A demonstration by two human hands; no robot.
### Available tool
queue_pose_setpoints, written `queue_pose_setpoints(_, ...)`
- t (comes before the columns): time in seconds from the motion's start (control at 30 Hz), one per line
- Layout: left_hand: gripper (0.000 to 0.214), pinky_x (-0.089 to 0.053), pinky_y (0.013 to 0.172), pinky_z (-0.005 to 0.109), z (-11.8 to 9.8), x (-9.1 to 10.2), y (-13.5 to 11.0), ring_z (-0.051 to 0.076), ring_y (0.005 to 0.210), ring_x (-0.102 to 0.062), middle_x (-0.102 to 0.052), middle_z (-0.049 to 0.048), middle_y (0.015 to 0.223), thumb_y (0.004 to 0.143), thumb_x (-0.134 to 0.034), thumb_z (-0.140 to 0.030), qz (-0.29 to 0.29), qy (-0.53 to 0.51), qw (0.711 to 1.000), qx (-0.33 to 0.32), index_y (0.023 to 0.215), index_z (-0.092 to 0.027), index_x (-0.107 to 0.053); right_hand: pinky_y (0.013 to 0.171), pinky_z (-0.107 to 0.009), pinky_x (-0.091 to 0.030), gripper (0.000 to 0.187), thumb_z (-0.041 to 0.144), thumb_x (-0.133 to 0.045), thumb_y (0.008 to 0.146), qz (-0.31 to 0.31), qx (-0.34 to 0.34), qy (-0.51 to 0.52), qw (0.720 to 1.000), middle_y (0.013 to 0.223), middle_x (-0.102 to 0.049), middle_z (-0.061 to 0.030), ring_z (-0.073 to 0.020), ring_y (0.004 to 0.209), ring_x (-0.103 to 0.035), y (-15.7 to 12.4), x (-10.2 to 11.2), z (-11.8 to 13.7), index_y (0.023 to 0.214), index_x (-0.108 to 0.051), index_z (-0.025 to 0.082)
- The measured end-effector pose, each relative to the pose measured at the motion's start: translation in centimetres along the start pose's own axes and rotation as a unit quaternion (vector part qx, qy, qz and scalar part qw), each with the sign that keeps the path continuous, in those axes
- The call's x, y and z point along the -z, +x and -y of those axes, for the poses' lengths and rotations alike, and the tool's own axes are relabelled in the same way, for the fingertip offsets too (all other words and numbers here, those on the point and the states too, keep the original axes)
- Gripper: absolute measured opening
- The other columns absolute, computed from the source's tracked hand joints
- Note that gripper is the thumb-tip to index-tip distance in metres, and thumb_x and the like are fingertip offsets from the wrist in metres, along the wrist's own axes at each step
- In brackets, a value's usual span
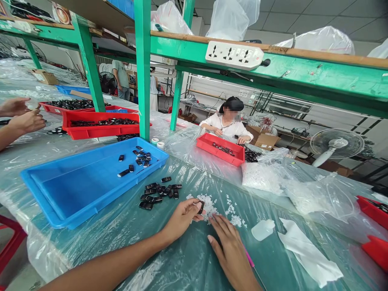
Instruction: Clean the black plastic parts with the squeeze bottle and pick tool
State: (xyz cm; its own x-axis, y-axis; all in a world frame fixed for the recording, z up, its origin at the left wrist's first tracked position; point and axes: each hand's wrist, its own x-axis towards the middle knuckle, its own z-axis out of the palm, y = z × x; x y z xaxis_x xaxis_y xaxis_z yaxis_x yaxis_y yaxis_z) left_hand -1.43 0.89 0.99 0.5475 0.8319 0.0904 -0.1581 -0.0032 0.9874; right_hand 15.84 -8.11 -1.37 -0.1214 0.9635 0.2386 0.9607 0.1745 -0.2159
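My left hand (184, 218) pinches a small black plastic part (201, 206) between thumb and fingers, just above a scatter of tiny white pieces (212, 208) on the plastic-covered table. My right hand (230, 252) lies beside it with fingers stretched toward the white pieces; a thin pink tool (249, 258) shows under it, and whether the hand grips it is hidden. A loose pile of black parts (159, 192) sits just beyond my left hand. A big blue tray (75, 186) with several black parts in its far corner stands to the left.
A small white bottle (262, 229) and white paper (306, 254) lie at right, with clear bags of white pieces (266, 178) behind. Red trays (100, 123) (220, 148) hold black parts. A co-worker sits opposite; another person's hands (21, 115) work at far left. A fan (336, 144) stands at right.
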Motion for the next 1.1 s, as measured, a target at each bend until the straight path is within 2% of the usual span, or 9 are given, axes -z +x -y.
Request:
queue_pose_setpoints(0.07, 0.041, -0.048, 0.072, 0.029, 0.09, -0.02, 0.03, 0.019, 0.076, -0.065, -0.065, 0.0065, 0.085, 0.083, -0.049, -0.053, 0.001, -0.004, 1.0, 0.0, 0.093, -0.014, -0.058, 0.106, -0.05, -0.031, 0.047, 0.038, -0.033, 0.092, 0.022, 0.019, 0.011, 1.0, 0.144, -0.035, 0.0036, -0.0238, 0.133, -0.027, 0.28, -0.45, 0.29, 0.138, -0.033, 0.031)
queue_pose_setpoints(0.17, 0.041, -0.048, 0.071, 0.029, 0.06, -0.09, 0.01, 0.019, 0.075, -0.065, -0.065, 0.0064, 0.085, 0.083, -0.05, -0.052, -0.003, -0.005, 1.0, 0.009, 0.093, -0.013, -0.058, 0.107, -0.053, -0.027, 0.041, 0.034, -0.033, 0.093, 0.019, 0.031, 0.017, 0.999, 0.139, -0.044, 0.0019, -0.0242, 0.13, -0.034, 0.48, -0.51, 0.35, 0.133, -0.043, 0.031)
queue_pose_setpoints(0.27, 0.042, -0.048, 0.072, 0.029, -0.04, -0.14, -0.15, 0.018, 0.075, -0.064, -0.066, 0.007, 0.087, 0.083, -0.049, -0.053, 0.0, -0.002, 1.0, 0.015, 0.094, -0.014, -0.058, 0.104, -0.052, -0.033, 0.036, 0.03, -0.035, 0.092, -0.006, 0.025, 0.031, 0.999, 0.124, -0.057, -0.0008, -0.023, 0.118, -0.047, 0.59, -0.29, 0.35, 0.124, -0.052, 0.032)
queue_pose_setpoints(0.33, 0.042, -0.048, 0.072, 0.029, -0.08, -0.15, -0.28, 0.018, 0.077, -0.064, -0.066, 0.0071, 0.088, 0.083, -0.048, -0.052, 0.004, -0.002, 1.0, 0.013, 0.095, -0.014, -0.058, 0.101, -0.05, -0.037, 0.035, 0.029, -0.035, 0.093, -0.011, 0.014, 0.048, 0.999, 0.117, -0.06, -0.0014, -0.0221, 0.112, -0.051, 0.67, -0.22, 0.39, 0.122, -0.054, 0.033)
queue_pose_setpoints(0.53, 0.039, -0.047, 0.07, 0.027, 0.11, -0.21, -0.4, 0.017, 0.076, -0.063, -0.065, 0.0062, 0.086, 0.085, -0.047, -0.051, 0.017, -0.004, 1.0, 0.007, 0.093, -0.014, -0.059, 0.099, -0.047, -0.038, 0.033, 0.028, -0.035, 0.093, -0.019, -0.002, 0.094, 0.995, 0.116, -0.06, -0.0018, -0.0215, 0.113, -0.049, 0.89, -0.28, 0.41, 0.115, -0.059, 0.03)
queue_pose_setpoints(0.7, 0.041, -0.047, 0.07, 0.027, 0.13, -0.31, -0.36, 0.017, 0.076, -0.063, -0.065, 0.0064, 0.087, 0.085, -0.046, -0.052, 0.022, 0.002, 1.0, 0.001, 0.092, -0.014, -0.06, 0.081, -0.038, -0.047, 0.027, 0.025, -0.04, 0.091, -0.048, -0.003, 0.134, 0.99, 0.096, -0.066, -0.0029, -0.02, 0.094, -0.057, 0.84, -0.25, 0.58, 0.1, -0.065, 0.027)
queue_pose_setpoints(0.8, 0.041, -0.047, 0.07, 0.027, 0.07, -0.34, -0.38, 0.017, 0.076, -0.063, -0.065, 0.0057, 0.085, 0.085, -0.045, -0.053, 0.025, 0.008, 1.0, -0.002, 0.089, -0.015, -0.06, 0.074, -0.035, -0.049, 0.026, 0.023, -0.04, 0.09, -0.059, -0.023, 0.137, 0.989, 0.092, -0.066, -0.0034, -0.0197, 0.09, -0.058, 0.7, -0.5, 0.74, 0.103, -0.063, 0.025)
queue_pose_setpoints(0.9, 0.042, -0.047, 0.07, 0.027, 0.02, -0.35, -0.43, 0.017, 0.076, -0.063, -0.065, 0.0056, 0.086, 0.085, -0.045, -0.054, 0.028, 0.012, 1.0, 0.0, 0.089, -0.015, -0.06, 0.075, -0.036, -0.048, 0.026, 0.024, -0.042, 0.089, -0.063, -0.043, 0.133, 0.988, 0.094, -0.065, -0.0045, -0.0212, 0.09, -0.058, 0.57, -0.7, 0.83, 0.105, -0.063, 0.024)
queue_pose_setpoints(1.1, 0.042, -0.046, 0.069, 0.027, -0.26, -0.47, -0.56, 0.017, 0.075, -0.063, -0.065, 0.0066, 0.086, 0.085, -0.045, -0.053, 0.031, 0.015, 0.999, 0.004, 0.09, -0.014, -0.06, 0.076, -0.04, -0.047, 0.021, 0.026, -0.047, 0.087, -0.067, -0.055, 0.141, 0.986, 0.09, -0.065, -0.0035, -0.0234, 0.089, -0.058, 0.55, -0.61, 1.16, 0.09, -0.068, 0.025)
